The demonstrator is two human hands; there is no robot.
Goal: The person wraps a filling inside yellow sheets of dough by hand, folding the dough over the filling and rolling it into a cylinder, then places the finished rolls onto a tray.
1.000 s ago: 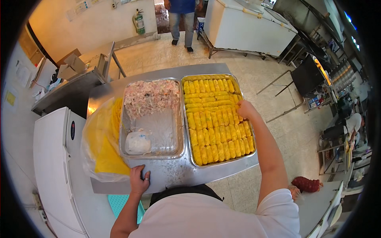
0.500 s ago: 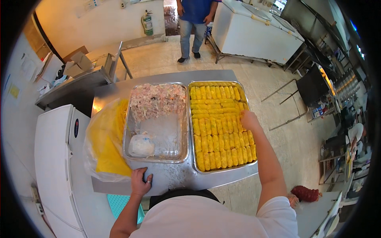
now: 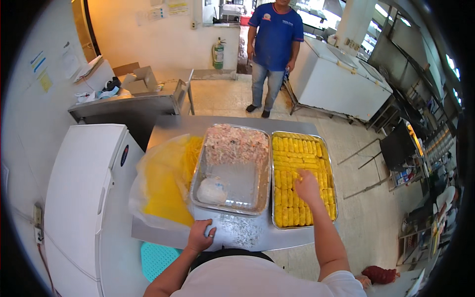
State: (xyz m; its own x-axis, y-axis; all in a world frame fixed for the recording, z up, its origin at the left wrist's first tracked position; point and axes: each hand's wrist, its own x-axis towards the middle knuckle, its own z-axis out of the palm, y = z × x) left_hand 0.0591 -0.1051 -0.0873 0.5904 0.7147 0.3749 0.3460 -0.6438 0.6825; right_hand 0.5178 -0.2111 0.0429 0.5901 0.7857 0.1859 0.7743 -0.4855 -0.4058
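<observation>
Right hand right of centre, yellow rolls beneath and around its fingertips, can't tell if gripping; left hand rests loosely open, lower centre.

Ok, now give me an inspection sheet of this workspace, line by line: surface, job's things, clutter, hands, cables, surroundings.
Surface: metal table, spotted near its front edge.
Job's things: right tray with rows of yellow rolls; left tray with pinkish mixture and a whitish lump; plastic bag with yellow contents beside it.
Clutter: open cardboard box on a side counter.
Hands: left hand rests at the table's near edge; right hand is at the rolls, contact unclear.
Cables: cord below a wall outlet.
Surroundings: person in blue shirt beyond the table; fire extinguisher; white chest freezer.
</observation>
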